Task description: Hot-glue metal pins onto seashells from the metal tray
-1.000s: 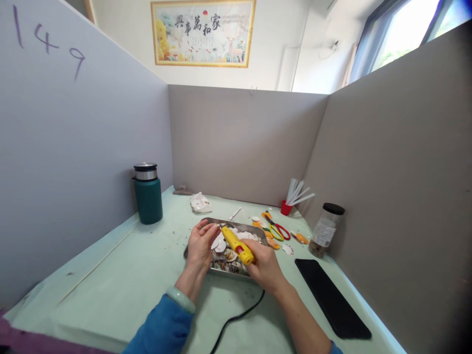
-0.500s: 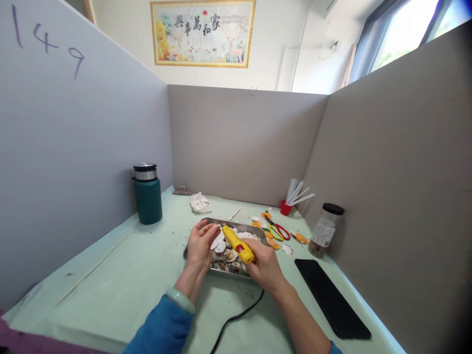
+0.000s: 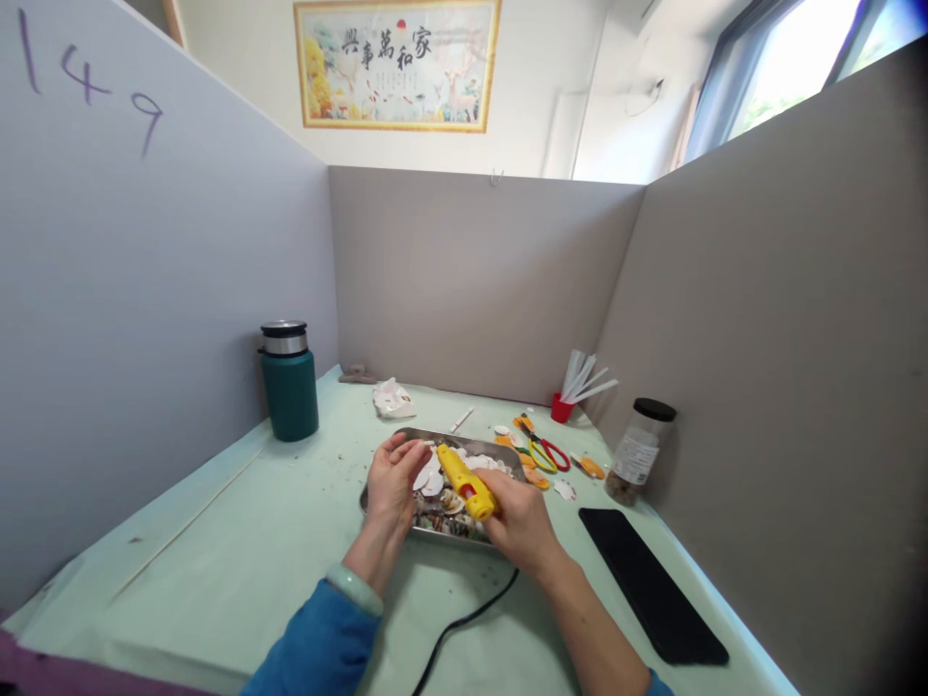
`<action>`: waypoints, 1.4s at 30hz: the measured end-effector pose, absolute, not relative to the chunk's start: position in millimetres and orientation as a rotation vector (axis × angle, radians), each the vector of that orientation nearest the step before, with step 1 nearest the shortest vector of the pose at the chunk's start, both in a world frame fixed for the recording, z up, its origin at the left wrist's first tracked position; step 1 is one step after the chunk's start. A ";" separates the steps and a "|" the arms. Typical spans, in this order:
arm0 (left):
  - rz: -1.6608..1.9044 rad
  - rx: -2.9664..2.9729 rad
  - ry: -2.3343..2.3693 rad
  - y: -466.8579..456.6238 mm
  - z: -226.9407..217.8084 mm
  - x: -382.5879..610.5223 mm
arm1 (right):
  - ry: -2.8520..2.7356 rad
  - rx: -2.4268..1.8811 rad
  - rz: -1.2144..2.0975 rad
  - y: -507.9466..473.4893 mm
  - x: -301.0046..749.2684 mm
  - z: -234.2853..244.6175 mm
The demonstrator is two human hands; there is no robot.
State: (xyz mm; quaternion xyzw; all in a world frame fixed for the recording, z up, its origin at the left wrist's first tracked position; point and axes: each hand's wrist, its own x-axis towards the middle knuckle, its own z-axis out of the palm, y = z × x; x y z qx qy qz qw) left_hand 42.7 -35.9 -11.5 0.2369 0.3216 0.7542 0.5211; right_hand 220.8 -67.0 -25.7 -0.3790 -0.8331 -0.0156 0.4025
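Note:
My right hand (image 3: 516, 523) is closed round a yellow glue gun (image 3: 466, 481) with a red trigger, its nozzle pointing up-left at the fingertips of my left hand. A black cord (image 3: 464, 623) runs from the gun toward me. My left hand (image 3: 390, 484) pinches something small at its fingertips; I cannot make out what. Both hands hover over a metal tray (image 3: 369, 495) filled with several shells.
A green flask (image 3: 289, 380) stands at the left wall. Scissors (image 3: 545, 451), orange bits, a red cup of white sticks (image 3: 564, 404) and a lidded jar (image 3: 641, 452) lie at the right. A black phone (image 3: 651, 584) rests near the right edge. Crumpled paper (image 3: 392, 397) sits at the back.
The hands and glue gun have hardly moved; the camera has shifted slightly.

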 end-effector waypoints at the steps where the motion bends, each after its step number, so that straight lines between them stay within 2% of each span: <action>1: 1.807 0.566 0.772 -36.0 -11.3 42.7 | -2.108 -0.962 -0.047 -67.3 221.0 -25.6; 20: 1.819 0.579 0.760 -34.6 -14.6 41.9 | -2.161 -1.036 -0.198 -70.5 222.6 -22.9; 42: 1.806 0.574 0.774 -38.0 -9.5 44.4 | -2.172 -1.047 -0.218 -70.3 222.1 -20.2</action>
